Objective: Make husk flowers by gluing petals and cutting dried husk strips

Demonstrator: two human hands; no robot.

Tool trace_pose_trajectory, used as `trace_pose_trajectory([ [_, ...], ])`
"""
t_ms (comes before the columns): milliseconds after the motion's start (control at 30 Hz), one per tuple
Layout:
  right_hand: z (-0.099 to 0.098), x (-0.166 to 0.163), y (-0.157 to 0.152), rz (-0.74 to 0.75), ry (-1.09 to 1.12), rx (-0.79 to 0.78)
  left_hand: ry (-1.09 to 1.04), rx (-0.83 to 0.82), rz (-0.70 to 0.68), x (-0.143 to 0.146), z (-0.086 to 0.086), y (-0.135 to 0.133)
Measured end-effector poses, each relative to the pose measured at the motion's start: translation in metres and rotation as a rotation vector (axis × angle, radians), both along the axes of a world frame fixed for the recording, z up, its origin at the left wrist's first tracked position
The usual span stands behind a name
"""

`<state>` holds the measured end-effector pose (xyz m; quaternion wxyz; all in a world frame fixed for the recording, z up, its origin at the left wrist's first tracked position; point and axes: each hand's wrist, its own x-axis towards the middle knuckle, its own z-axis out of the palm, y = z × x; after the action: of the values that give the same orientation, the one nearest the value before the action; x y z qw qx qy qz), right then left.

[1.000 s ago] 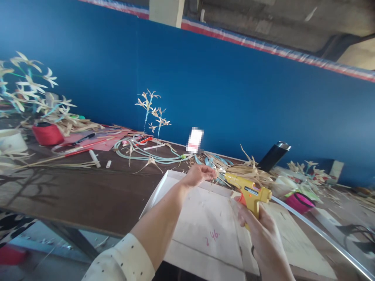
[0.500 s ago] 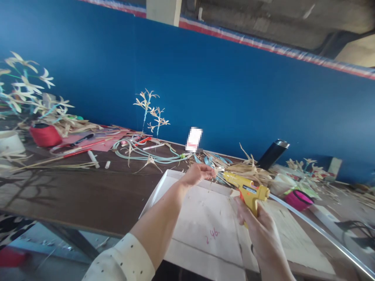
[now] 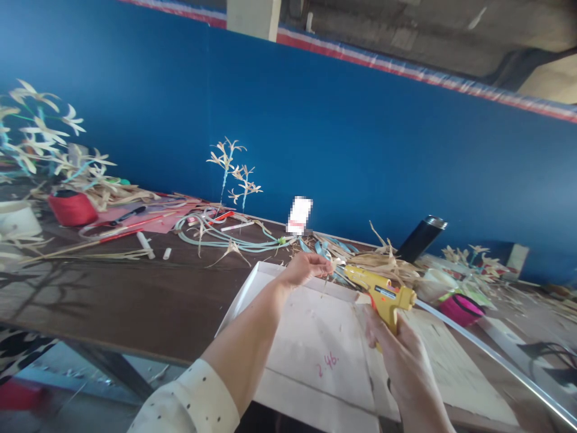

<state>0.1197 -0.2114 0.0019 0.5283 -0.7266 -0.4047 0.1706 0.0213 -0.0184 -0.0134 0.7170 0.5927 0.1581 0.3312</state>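
My right hand (image 3: 396, 343) is wrapped round the handle of a yellow hot glue gun (image 3: 383, 290), which points left. A long clear glue stick (image 3: 491, 359) runs out of its back toward the lower right. With its fingertips pinched, my left hand (image 3: 309, 267) holds a small pale piece (image 3: 334, 264) at the gun's nozzle; the piece is too small to make out fully. Both hands are above a white cardboard box lid (image 3: 311, 337) marked with pink handwriting.
Pale dried-leaf flowers (image 3: 225, 157) on blue stems stand at the back. A coil of light green tubing (image 3: 234, 245), a red spool (image 3: 72, 208) and white stubs lie left. A black flask (image 3: 421, 237) leans among dry strips at right, near a pink spool (image 3: 460, 309). A blue wall (image 3: 315, 132) rises behind.
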Motion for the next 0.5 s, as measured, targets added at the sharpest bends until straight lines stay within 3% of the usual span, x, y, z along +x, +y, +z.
trace_pose_trajectory([
  [500, 0.0028, -0.0029, 0.0, 0.001, -0.002, -0.008, 0.002, 0.001, -0.008, -0.0018, 0.0007, 0.0],
])
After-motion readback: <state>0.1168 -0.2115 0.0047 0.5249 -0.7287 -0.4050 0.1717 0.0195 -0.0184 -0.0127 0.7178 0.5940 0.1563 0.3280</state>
